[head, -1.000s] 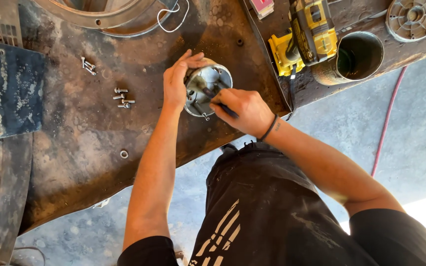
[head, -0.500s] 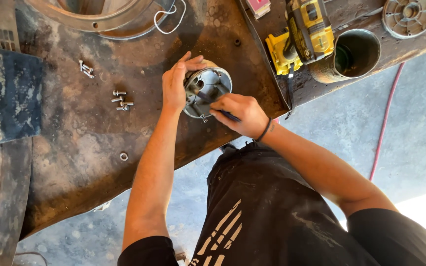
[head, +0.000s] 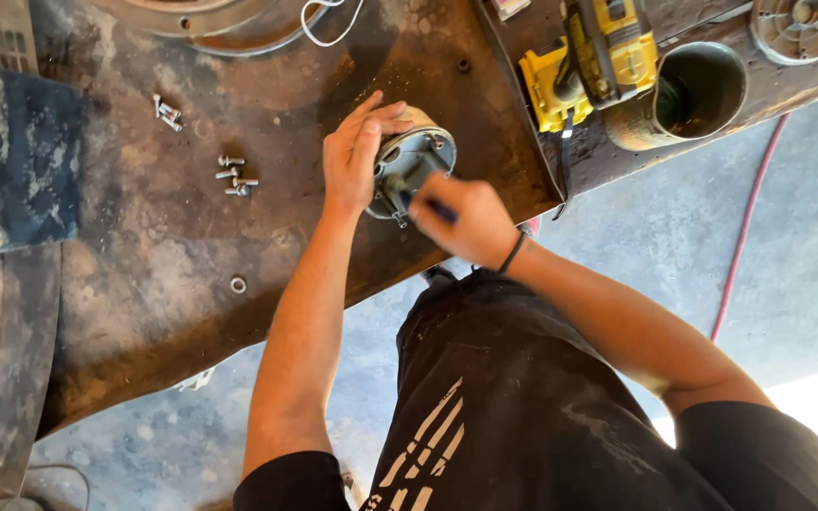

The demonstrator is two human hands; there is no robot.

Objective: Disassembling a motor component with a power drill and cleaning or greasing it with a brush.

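Note:
A round grey metal housing (head: pixel 418 156) stands near the front edge of a rusty brown workbench (head: pixel 191 255). My left hand (head: pixel 357 151) wraps the housing's left side, fingers laid over its rim. My right hand (head: pixel 461 220) is closed on a small tool with a dark blue handle (head: pixel 439 208). The tool's tip meets the lower part of the housing; the tip itself is hidden by my fingers.
Loose bolts (head: pixel 235 176) and two more screws (head: pixel 167 111) lie left of the housing, with a washer (head: pixel 238 284) nearer me. A yellow cordless drill (head: pixel 589 66) and a dark cylinder (head: pixel 688 90) sit to the right. A red hose (head: pixel 745 227) crosses the concrete floor.
My right hand has shifted slightly down and right along the housing's lower edge. The left hand stays on the housing's left side.

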